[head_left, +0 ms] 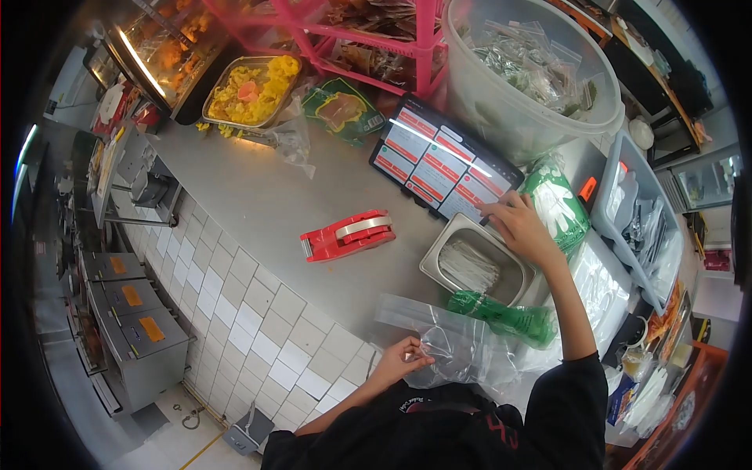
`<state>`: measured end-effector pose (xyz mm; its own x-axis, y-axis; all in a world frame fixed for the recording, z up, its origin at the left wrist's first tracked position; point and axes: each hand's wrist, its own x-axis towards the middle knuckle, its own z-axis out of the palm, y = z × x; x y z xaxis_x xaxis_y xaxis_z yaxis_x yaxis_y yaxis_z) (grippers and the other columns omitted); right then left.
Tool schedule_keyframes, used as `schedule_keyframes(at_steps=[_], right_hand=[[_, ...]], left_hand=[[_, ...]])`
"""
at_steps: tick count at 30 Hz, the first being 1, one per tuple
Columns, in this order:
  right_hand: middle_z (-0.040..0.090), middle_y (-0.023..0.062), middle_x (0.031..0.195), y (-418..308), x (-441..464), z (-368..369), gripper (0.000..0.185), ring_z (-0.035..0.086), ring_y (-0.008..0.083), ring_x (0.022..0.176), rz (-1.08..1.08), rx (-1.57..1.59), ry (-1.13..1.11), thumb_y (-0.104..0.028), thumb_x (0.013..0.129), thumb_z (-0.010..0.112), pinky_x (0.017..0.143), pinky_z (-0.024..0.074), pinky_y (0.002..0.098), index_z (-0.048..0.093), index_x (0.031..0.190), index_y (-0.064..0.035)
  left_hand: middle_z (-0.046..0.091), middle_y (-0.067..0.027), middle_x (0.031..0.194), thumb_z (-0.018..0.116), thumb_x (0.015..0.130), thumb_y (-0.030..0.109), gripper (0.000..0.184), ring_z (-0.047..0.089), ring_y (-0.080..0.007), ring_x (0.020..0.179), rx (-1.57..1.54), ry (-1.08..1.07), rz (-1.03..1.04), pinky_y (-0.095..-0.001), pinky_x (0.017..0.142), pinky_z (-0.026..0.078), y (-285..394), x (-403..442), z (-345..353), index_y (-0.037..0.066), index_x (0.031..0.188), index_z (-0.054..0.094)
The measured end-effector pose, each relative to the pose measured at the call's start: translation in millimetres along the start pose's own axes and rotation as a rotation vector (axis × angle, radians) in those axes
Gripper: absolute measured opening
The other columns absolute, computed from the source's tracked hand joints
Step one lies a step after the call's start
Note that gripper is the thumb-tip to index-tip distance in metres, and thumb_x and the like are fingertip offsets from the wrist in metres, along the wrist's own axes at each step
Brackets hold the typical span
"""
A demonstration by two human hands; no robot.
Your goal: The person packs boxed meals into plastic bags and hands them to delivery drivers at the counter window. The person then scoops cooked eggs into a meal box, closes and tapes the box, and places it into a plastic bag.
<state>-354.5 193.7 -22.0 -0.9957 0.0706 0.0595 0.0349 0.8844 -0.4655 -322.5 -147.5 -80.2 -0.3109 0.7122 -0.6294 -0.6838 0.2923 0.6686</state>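
My left hand (403,362) is at the counter's near edge, its fingertips pinched on a clear plastic bag (450,348). My right hand (517,223) reaches to the lower right edge of a tablet (442,160) that shows red and white panels; its fingers are apart and a fingertip is at the screen. Below that hand sits a metal tray (521,276) with thin white items (468,265) in it. A green plastic bag (509,317) lies across the tray's near side. Left of the tray stands a red tape dispenser (337,241) on the metal counter (258,184).
A large clear tub (529,129) of small packets stands at the back right, beside a pink rack (368,43). A tray of yellow food (254,92) is at the back left. At the right are a green pack (554,205) and a grey bin (646,227).
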Motion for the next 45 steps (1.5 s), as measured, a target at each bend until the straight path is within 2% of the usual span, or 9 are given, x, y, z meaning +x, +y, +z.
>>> schedule_keyframes(at_steps=[8, 24, 29, 31, 32, 34, 39, 44, 45], right_hand=[[0.058, 0.0031, 0.085, 0.1, 0.7, -8.2, 0.017, 0.048, 0.0214, 0.087, 0.112, -0.041, 0.286, -0.006, 0.081, 0.054, 0.074, 0.0345, 0.0335, 0.059, 0.097, -0.0084], [0.060, 0.0048, 0.092, -16.5, -2.8, -15.3, 0.019, 0.048, 0.0234, 0.090, 0.156, 0.030, 0.425, -0.002, 0.079, 0.052, 0.076, 0.0355, 0.0349, 0.057, 0.097, -0.0060], [0.057, 0.0105, 0.091, -81.4, -64.7, -31.8, 0.014, 0.052, 0.0281, 0.080, 0.224, 0.180, 0.324, -0.003, 0.078, 0.055, 0.069, 0.0403, 0.0354, 0.054, 0.092, -0.0039], [0.055, 0.0133, 0.068, -122.9, -108.0, -41.9, 0.011, 0.055, 0.0297, 0.059, 0.431, 0.564, -0.003, -0.014, 0.079, 0.058, 0.054, 0.0430, 0.0381, 0.055, 0.080, -0.0038], [0.060, 0.0057, 0.062, -133.2, -132.2, -36.9, 0.006, 0.060, 0.0170, 0.057, 0.366, 0.587, -0.190, -0.008, 0.078, 0.059, 0.055, 0.0460, 0.0275, 0.059, 0.083, -0.0049], [0.064, 0.0095, 0.070, -166.1, -152.6, -41.8, 0.022, 0.063, 0.0195, 0.061, 0.515, 0.665, -0.540, -0.025, 0.080, 0.064, 0.056, 0.0478, 0.0278, 0.060, 0.082, -0.0034], [0.062, 0.0052, 0.066, -176.1, -208.1, -46.6, 0.021, 0.060, 0.0115, 0.056, 0.594, 0.814, -0.030, -0.017, 0.078, 0.067, 0.053, 0.0463, 0.0236, 0.059, 0.081, 0.0015], [0.059, 0.0062, 0.065, -161.6, -268.4, -94.5, 0.017, 0.055, 0.0140, 0.056, 0.619, 0.970, -0.030, -0.017, 0.079, 0.064, 0.055, 0.0452, 0.0266, 0.059, 0.082, -0.0010], [0.058, 0.0060, 0.066, -160.6, -279.3, -102.7, 0.015, 0.055, 0.0130, 0.057, 0.611, 0.862, 0.013, -0.015, 0.079, 0.063, 0.055, 0.0452, 0.0263, 0.058, 0.081, -0.0011]], left_hand=[[0.062, -0.0110, 0.096, 0.058, 0.085, 0.011, 0.021, 0.060, -0.0153, 0.089, -0.125, -0.142, -0.092, -0.0255, 0.080, 0.047, 11.7, -8.9, -8.0, -0.003, 0.100, 0.057], [0.064, -0.0068, 0.082, 0.063, 0.081, 0.009, 0.009, 0.060, -0.0122, 0.080, 0.006, -0.048, -0.092, -0.0244, 0.075, 0.046, 28.9, -15.4, 5.3, 0.001, 0.081, 0.059], [0.063, -0.0072, 0.083, 0.062, 0.081, 0.007, 0.009, 0.061, -0.0157, 0.082, 0.134, -0.061, -0.247, -0.0259, 0.078, 0.046, 42.6, -34.1, 10.4, 0.001, 0.086, 0.059], [0.060, -0.0067, 0.092, 0.059, 0.083, 0.005, 0.012, 0.059, -0.0152, 0.088, 0.233, -0.053, -0.309, -0.0256, 0.081, 0.045, 46.9, -42.5, 20.1, 0.000, 0.094, 0.057], [0.060, -0.0067, 0.092, 0.059, 0.083, 0.005, 0.012, 0.059, -0.0152, 0.088, 0.244, -0.066, -0.310, -0.0256, 0.081, 0.045, 52.9, -47.2, 32.0, 0.000, 0.094, 0.057], [0.059, -0.0069, 0.089, 0.065, 0.078, 0.006, 0.018, 0.057, -0.0140, 0.087, -0.055, -0.136, -0.124, -0.0260, 0.078, 0.046, 64.3, -52.1, 60.5, 0.003, 0.094, 0.056], [0.054, -0.0032, 0.098, 0.057, 0.085, 0.010, 0.021, 0.052, -0.0109, 0.095, 0.004, -0.442, -0.250, -0.0265, 0.086, 0.042, 75.7, -33.4, 116.2, 0.004, 0.103, 0.050], [0.049, -0.0020, 0.100, 0.054, 0.088, 0.016, 0.022, 0.046, -0.0079, 0.093, 0.132, -0.657, -0.336, -0.0235, 0.083, 0.039, 71.9, -30.6, 182.3, 0.005, 0.106, 0.047], [0.049, -0.0019, 0.100, 0.054, 0.088, 0.016, 0.024, 0.046, -0.0080, 0.093, 0.211, -0.694, -0.171, -0.0234, 0.083, 0.039, 70.0, -31.6, 196.8, 0.005, 0.107, 0.047]])
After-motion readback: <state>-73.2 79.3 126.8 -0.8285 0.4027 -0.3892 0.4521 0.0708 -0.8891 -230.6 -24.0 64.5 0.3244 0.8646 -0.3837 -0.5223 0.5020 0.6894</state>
